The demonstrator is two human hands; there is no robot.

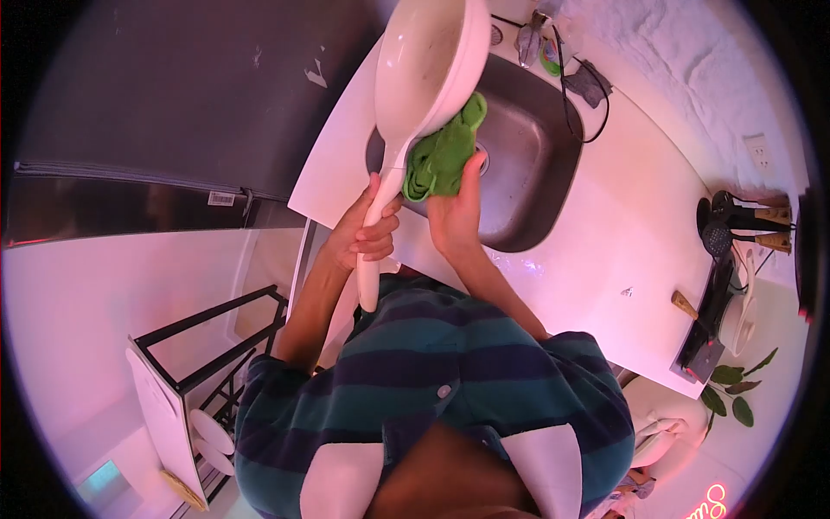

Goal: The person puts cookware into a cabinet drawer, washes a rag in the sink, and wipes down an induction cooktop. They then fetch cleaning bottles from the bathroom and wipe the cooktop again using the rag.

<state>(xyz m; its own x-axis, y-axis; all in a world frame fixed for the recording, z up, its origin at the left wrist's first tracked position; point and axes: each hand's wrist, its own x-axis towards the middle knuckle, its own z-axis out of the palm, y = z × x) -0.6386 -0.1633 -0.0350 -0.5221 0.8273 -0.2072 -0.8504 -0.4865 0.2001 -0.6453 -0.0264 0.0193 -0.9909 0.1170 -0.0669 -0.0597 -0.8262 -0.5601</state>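
Observation:
My left hand (367,230) is wrapped around the handle of a white frying pan (468,60). The pan is raised and tilted, its bowl above the left part of the metal sink (527,164). In my right hand (456,208) is a folded green cloth (445,157), pressed against the underside of the pan near where the handle joins. The thumb lies along the cloth's right edge; the other fingers are mostly hidden behind it.
A white counter (605,233) surrounds the sink. Behind it are a black cable (564,95) and a dark grey cloth (590,83). Black utensils with wooden handles (769,214) and a white lidded pan (737,324) stand right. A black-framed rack (207,363) is left.

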